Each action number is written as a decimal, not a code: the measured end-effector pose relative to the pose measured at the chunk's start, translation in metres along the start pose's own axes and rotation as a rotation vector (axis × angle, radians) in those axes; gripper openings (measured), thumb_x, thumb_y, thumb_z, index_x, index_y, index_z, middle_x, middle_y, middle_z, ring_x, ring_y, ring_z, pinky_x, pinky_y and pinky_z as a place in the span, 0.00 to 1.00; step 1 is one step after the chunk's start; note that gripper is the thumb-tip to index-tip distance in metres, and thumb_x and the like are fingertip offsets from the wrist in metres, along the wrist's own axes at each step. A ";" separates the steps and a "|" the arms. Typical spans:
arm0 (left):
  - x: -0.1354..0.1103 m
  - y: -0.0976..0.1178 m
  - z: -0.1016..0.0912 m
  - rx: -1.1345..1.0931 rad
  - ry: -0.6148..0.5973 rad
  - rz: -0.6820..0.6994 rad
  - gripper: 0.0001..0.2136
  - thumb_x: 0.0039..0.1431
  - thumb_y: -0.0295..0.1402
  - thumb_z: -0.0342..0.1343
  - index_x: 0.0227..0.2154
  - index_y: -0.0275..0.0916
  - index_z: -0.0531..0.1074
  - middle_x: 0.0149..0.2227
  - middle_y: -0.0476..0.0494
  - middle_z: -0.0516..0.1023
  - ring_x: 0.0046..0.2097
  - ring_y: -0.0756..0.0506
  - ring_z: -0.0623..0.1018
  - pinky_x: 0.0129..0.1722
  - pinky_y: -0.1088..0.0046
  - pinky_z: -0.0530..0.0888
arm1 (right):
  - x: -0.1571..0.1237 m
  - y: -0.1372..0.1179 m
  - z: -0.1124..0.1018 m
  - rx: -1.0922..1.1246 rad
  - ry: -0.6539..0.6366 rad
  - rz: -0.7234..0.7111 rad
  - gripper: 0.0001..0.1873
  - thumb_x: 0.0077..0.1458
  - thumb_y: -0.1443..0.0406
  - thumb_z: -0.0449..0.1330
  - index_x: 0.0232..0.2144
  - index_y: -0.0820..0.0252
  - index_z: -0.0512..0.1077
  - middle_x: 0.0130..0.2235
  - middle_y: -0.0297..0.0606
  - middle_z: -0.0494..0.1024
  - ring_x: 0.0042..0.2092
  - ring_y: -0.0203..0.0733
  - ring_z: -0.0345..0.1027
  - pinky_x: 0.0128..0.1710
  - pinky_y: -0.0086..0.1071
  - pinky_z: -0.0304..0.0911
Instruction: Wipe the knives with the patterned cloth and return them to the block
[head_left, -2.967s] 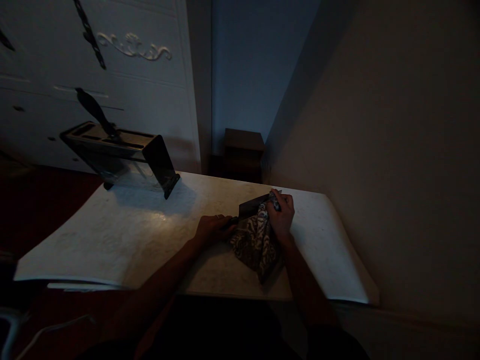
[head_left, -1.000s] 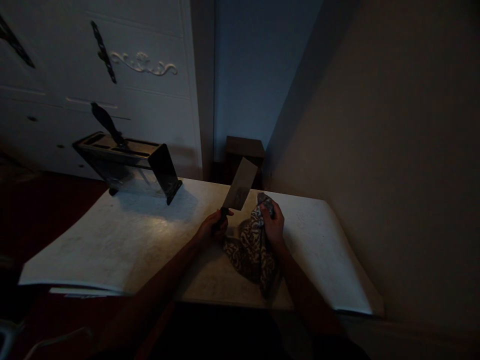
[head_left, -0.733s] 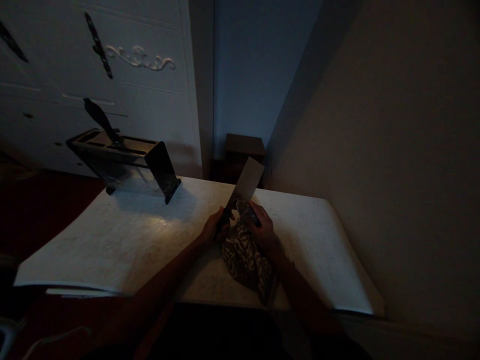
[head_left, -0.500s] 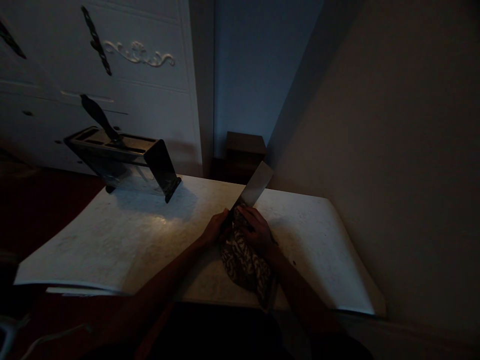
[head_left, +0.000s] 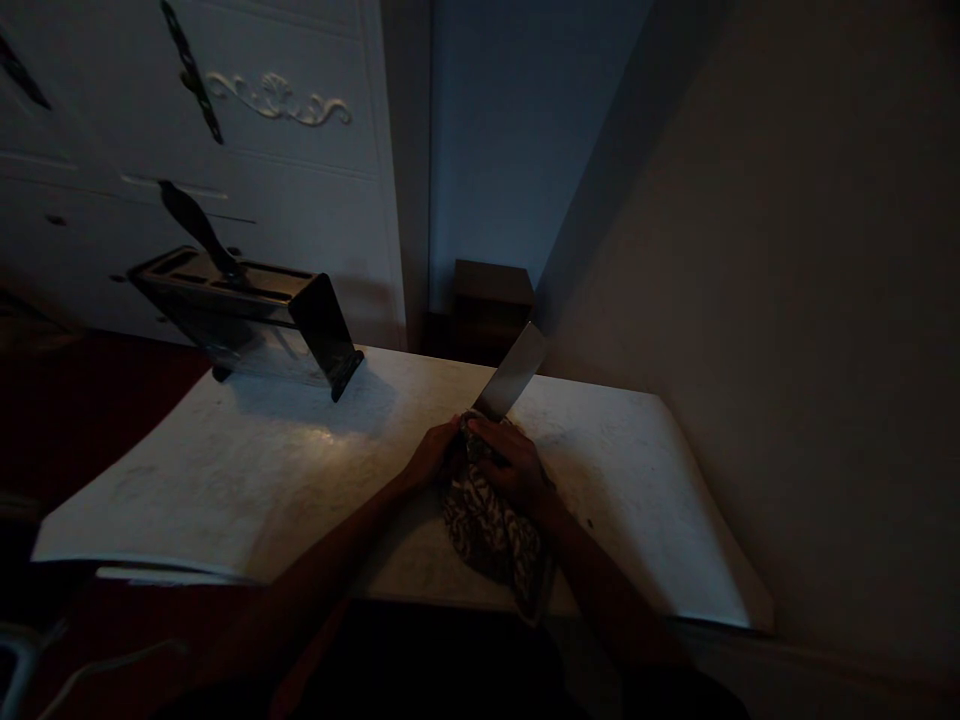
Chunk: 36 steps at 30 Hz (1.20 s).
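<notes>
A broad-bladed knife, like a cleaver (head_left: 512, 372), points up and away from me over the table, its blade bare toward the tip. My left hand (head_left: 433, 452) is closed around its handle end, which is mostly hidden in the dark. With my right hand (head_left: 514, 462) I press a brown and white patterned cloth (head_left: 491, 525) against the lower blade near the handle. The rest of that cloth hangs in folds below my fingers, reaching the table's near edge.
The pale marble-look table (head_left: 180, 490) spreads out under my hands. At its back left stands a knife block (head_left: 247, 310) with one black-handled knife (head_left: 196, 228) in it. White cabinets (head_left: 315, 220) rise behind, a wall (head_left: 787, 330) on the right, and a dark box (head_left: 493, 285) beyond the table.
My right hand and the cloth have shifted slightly left along the blade toward the handle, covering the blade's base. My left hand stays on the handle end.
</notes>
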<state>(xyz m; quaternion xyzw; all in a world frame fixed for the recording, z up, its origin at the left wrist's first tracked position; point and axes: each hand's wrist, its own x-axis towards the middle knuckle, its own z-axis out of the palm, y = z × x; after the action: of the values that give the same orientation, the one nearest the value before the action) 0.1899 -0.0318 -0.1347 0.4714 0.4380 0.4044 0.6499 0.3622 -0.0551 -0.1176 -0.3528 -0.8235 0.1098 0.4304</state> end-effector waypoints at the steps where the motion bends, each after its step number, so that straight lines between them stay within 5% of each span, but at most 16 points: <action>1: -0.001 0.000 0.000 -0.007 -0.005 -0.018 0.33 0.48 0.67 0.49 0.21 0.35 0.66 0.15 0.50 0.62 0.17 0.53 0.60 0.15 0.77 0.53 | 0.000 0.000 0.000 0.002 0.002 0.021 0.28 0.55 0.67 0.57 0.59 0.55 0.67 0.55 0.41 0.73 0.55 0.44 0.69 0.55 0.40 0.66; 11: -0.002 0.009 -0.004 -0.336 -0.109 -0.216 0.28 0.51 0.63 0.50 0.29 0.37 0.65 0.15 0.57 0.55 0.12 0.56 0.52 0.10 0.80 0.48 | -0.004 0.006 0.009 -0.077 0.053 0.203 0.22 0.52 0.68 0.58 0.51 0.59 0.74 0.49 0.42 0.77 0.49 0.46 0.73 0.52 0.41 0.67; 17: 0.000 0.011 -0.013 -0.531 -0.209 -0.326 0.24 0.57 0.58 0.49 0.30 0.38 0.63 0.15 0.58 0.54 0.12 0.56 0.50 0.09 0.82 0.48 | -0.002 -0.006 -0.001 -0.031 0.198 0.256 0.19 0.57 0.64 0.58 0.52 0.57 0.71 0.49 0.43 0.75 0.50 0.45 0.70 0.52 0.39 0.67; 25: 0.003 0.016 -0.017 -0.486 -0.275 -0.430 0.23 0.59 0.57 0.47 0.31 0.38 0.63 0.15 0.58 0.53 0.12 0.57 0.46 0.09 0.83 0.45 | -0.007 -0.003 0.000 -0.050 0.371 0.295 0.25 0.59 0.62 0.58 0.58 0.57 0.64 0.52 0.46 0.72 0.53 0.47 0.67 0.54 0.42 0.65; 36: -0.003 0.016 -0.007 -0.031 -0.208 -0.179 0.29 0.53 0.61 0.50 0.22 0.35 0.67 0.16 0.51 0.59 0.16 0.54 0.58 0.14 0.77 0.51 | 0.000 0.002 0.001 -0.133 0.062 -0.003 0.29 0.61 0.69 0.53 0.64 0.51 0.58 0.57 0.42 0.71 0.58 0.46 0.64 0.56 0.46 0.63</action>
<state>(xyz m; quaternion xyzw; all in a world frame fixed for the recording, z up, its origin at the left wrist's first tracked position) 0.1807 -0.0297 -0.1201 0.4596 0.4022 0.3003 0.7326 0.3622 -0.0539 -0.1193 -0.3825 -0.8159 0.0431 0.4315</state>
